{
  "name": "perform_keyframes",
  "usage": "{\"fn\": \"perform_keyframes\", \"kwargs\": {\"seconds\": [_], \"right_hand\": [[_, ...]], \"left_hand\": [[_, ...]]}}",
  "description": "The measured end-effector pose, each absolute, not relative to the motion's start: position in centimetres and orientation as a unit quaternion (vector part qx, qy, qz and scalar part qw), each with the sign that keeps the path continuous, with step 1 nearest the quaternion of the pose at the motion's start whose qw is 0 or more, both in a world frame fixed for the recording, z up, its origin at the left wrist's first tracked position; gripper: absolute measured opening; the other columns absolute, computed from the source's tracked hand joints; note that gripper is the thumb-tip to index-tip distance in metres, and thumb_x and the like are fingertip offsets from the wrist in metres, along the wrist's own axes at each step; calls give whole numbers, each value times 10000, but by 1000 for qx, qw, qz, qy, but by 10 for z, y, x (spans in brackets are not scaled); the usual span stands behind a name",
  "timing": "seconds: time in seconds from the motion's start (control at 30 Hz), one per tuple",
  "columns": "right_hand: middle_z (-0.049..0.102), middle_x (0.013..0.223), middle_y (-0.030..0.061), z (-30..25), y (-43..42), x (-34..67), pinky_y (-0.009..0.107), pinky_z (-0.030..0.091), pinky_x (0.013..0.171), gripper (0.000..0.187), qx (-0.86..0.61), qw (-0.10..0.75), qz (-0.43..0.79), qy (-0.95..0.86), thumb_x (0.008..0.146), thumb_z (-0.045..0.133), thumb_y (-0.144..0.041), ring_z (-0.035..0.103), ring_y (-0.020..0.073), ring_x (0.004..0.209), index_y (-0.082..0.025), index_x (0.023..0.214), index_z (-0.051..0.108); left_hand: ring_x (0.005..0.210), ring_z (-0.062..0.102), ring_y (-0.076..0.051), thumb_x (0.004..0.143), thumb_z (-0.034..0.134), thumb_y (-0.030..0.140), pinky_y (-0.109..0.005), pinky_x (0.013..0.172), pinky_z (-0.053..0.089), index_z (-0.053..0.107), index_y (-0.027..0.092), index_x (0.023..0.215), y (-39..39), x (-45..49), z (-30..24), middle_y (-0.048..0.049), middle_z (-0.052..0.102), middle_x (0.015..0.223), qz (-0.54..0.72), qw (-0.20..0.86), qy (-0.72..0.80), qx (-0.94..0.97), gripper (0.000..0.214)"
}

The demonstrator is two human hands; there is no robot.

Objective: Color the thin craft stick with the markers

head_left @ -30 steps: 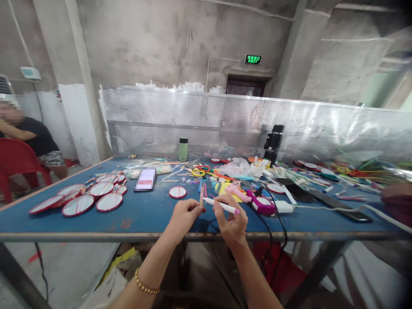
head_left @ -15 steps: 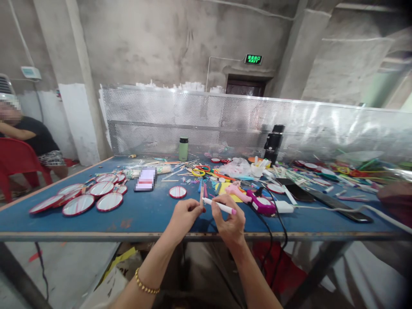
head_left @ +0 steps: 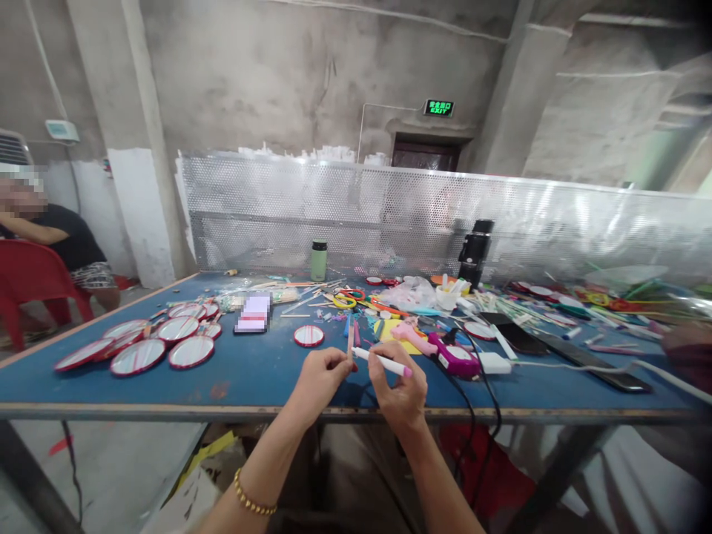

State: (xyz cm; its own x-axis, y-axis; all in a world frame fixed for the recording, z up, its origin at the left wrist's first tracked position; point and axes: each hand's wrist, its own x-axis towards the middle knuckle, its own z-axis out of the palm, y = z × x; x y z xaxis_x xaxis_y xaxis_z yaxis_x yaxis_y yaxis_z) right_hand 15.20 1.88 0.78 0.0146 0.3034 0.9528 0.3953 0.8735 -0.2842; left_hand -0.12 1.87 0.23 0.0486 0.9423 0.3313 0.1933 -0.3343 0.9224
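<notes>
Pinched between the fingers of my left hand is a thin wooden stick, held upright just above the table's front part. My right hand grips a white marker with a pink end. Its tip points left and meets or nearly meets the stick; I cannot tell which. Beyond my hands lies a single round red-rimmed mirror. To the right of my right hand are a pink glue gun and a purple device with black cables.
Several red-rimmed mirrors are piled on the left of the blue table. A phone, a green bottle and a black flask stand or lie farther back. Sticks and craft bits clutter the right. A person sits far left.
Both hands keep their grips on the stick and marker, nearly still. The whole view has shifted slightly, so things appear a little lower and farther right.
</notes>
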Motion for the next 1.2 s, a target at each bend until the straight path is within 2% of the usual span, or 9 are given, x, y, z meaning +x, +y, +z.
{"fn": "perform_keyframes", "kwargs": {"seconds": [0.5,1.2], "right_hand": [[633,708,3,6,20,152,257,502,621,122,-246,674,-45,-695,909,596,-121,610,136,639,-197,817,625],[652,731,7,8,18,151,263,518,644,111,-250,658,-45,-709,916,588,-137,625,140,662,-203,843,640]], "left_hand": [[527,402,-124,738,592,402,-244,514,282,745,135,718,16,-1,5,35,478,520,522,356,455,627,308],[544,421,-128,737,610,428,-250,531,309,737,134,697,16,-1,5,21,526,558,521,353,456,630,323]]}}
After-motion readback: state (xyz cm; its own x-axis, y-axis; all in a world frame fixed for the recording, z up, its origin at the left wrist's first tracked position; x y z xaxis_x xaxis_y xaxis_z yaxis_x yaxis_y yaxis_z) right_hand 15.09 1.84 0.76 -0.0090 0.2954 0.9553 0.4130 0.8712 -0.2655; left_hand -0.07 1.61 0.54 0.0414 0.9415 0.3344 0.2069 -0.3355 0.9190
